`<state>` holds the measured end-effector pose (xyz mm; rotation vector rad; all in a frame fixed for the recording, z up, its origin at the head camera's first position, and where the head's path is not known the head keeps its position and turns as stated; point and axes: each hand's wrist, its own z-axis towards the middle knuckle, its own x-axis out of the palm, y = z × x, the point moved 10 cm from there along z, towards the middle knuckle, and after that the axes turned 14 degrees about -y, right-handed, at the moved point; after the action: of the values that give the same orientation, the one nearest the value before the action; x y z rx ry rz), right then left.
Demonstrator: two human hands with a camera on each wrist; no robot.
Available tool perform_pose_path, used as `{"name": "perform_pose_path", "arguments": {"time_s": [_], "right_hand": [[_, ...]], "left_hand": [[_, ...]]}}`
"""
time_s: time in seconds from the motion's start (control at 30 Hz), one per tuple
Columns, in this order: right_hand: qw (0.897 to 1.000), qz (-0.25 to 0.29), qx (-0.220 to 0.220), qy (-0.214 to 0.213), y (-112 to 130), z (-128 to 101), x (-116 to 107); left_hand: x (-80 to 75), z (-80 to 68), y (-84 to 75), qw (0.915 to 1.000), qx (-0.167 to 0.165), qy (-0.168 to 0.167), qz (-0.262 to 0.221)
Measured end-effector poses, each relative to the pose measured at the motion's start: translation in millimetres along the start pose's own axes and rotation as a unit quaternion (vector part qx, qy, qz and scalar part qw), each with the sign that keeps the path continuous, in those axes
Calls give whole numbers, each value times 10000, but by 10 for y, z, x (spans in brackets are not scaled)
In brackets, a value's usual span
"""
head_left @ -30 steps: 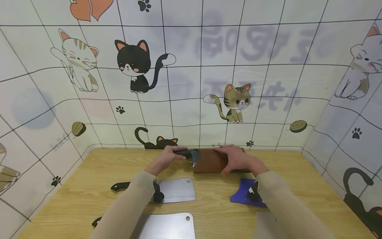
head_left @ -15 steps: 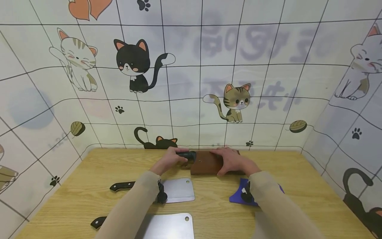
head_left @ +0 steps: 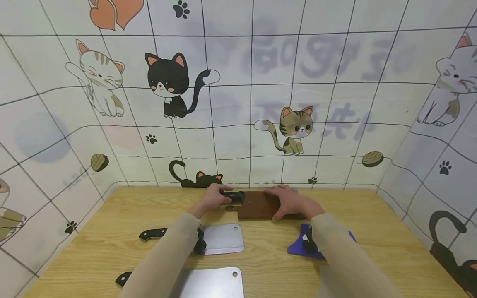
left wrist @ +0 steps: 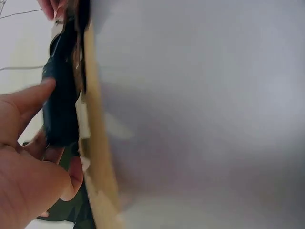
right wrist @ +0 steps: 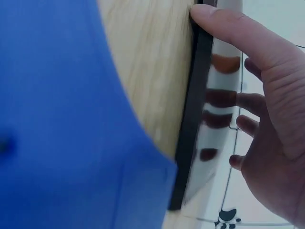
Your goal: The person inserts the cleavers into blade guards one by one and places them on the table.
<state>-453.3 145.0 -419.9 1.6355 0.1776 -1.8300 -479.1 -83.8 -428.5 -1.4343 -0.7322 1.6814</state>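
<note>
At the back of the table lies a brown sheath (head_left: 255,205) with a knife's dark handle (head_left: 235,197) standing out of its left end. My left hand (head_left: 213,196) grips that handle; in the left wrist view the thumb presses one side and the fingers curl under the butt. The blade is hidden. Across the sheath, my right hand (head_left: 292,202) spans from the front edge, where the thumb sits, to the far side. The right wrist view shows the sheath's dark edge (right wrist: 193,114) under the thumb and the fingers spread over its glossy face.
Nearer me lie two cleavers, one smaller (head_left: 225,239) and one larger (head_left: 213,284), their black handles to the left. A blue flat piece with a concave edge (head_left: 297,247) lies partly under the right forearm, a pale sheet (head_left: 326,282) in front of it. A cat-patterned wall (head_left: 231,145) rises behind.
The strip of bare blade between handle and sheath has disappeared; the handle now meets the sheath's mouth. The right hand and sheath have shifted slightly left and nearer. A small strap shows below the handle.
</note>
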Motion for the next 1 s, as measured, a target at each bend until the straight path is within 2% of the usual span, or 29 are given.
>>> {"name": "perform_pose_path", "arguments": {"time_s": [0.1, 0.23, 0.3, 0.37, 0.47, 0.7, 0.87, 1.0], "right_hand": [[9999, 87, -42, -133, -70, -122, -109], [9982, 563, 60, -171, -167, -322, -304], [9968, 759, 200, -163, -209, -430, -412], [9967, 723, 285, -215, -246, -544, -520], [9966, 680, 331, -314, -273, -717, -648], [9960, 763, 295, -362, -264, -1085, -751], [9953, 902, 242, -255, -295, -1303, -701], [9951, 900, 403, -98, -379, -1420, -625]], "left_hand": [[-183, -48, -9, 9998, 139, -39, 148], [-598, -160, -77, 9993, 370, -51, 100], [-829, -247, -113, 9988, 487, -61, 20], [-1029, -341, -114, 9982, 588, -85, 71], [-1231, -505, -74, 9972, 729, -71, 169], [-1536, -859, 75, 9951, 961, -117, 204], [-1646, -1028, 226, 9946, 955, -14, 399], [-1681, -1117, 383, 9937, 886, 186, 661]]}}
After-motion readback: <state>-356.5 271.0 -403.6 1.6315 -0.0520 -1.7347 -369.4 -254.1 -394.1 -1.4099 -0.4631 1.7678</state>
